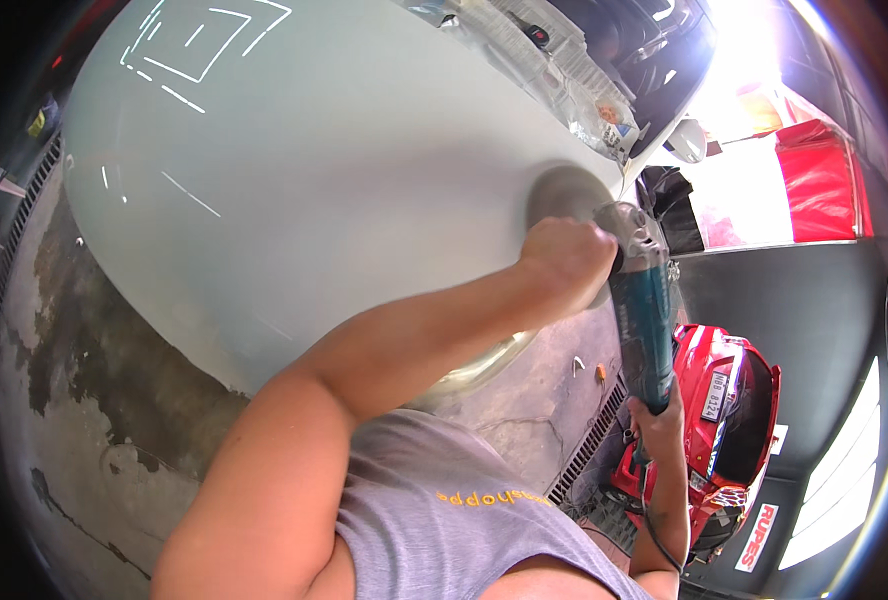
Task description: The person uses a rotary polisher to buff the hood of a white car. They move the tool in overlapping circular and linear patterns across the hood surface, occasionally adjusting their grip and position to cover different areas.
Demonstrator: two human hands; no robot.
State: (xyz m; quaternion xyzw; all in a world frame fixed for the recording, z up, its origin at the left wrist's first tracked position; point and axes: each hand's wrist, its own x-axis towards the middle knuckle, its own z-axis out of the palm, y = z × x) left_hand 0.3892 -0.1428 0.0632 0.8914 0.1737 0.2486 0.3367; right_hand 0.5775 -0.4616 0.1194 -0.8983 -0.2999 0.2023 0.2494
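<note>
I hold the teal polisher (646,320) with a grey metal head (632,226); my left fingers (592,238) curl beside it, my right fingers (652,422) around the rear. Its round, blurred pad (562,192) is on the pale hood's (314,190) right side.

Left grip (570,258) curls ahead of the curled right grip (659,422)

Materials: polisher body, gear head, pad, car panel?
Polisher body: probably moulded plastic; even teal, soft sheen.
Gear head: likely cast metal; grey with bright highlights.
Pad: too blurred to tell.
Car panel: probably painted metal; glossy, mirroring light strips. Plastic possible.
</note>
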